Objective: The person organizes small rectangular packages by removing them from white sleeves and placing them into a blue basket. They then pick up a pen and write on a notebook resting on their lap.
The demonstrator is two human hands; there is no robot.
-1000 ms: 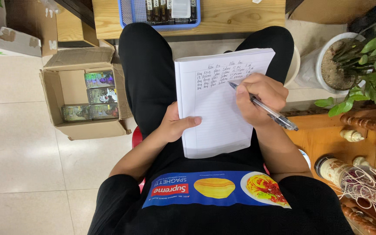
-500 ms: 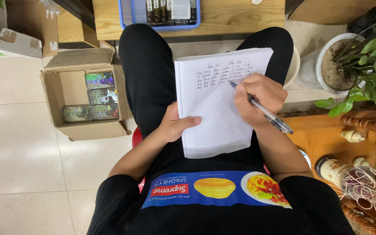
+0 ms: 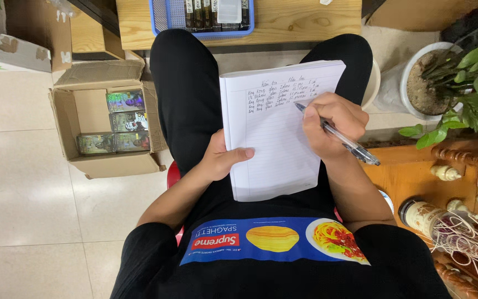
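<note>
A white lined notebook (image 3: 275, 141) rests on my lap, its upper lines filled with handwriting. My left hand (image 3: 223, 158) holds the notebook's left edge, thumb lying across the page. My right hand (image 3: 333, 124) grips a clear ballpoint pen (image 3: 355, 147); the pen's tip touches the page just below the written lines at the upper right. I sit with black trousers and a black shirt with a blue printed panel.
An open cardboard box (image 3: 67, 130) with several small shiny packs stands on the tiled floor to my left. A blue basket (image 3: 159, 16) sits on a wooden bench ahead. A potted plant (image 3: 449, 77) and a wooden shelf with bottles (image 3: 438, 218) are to my right.
My right hand has shifted slightly along the line while writing. The left hand and the notebook have stayed put.
</note>
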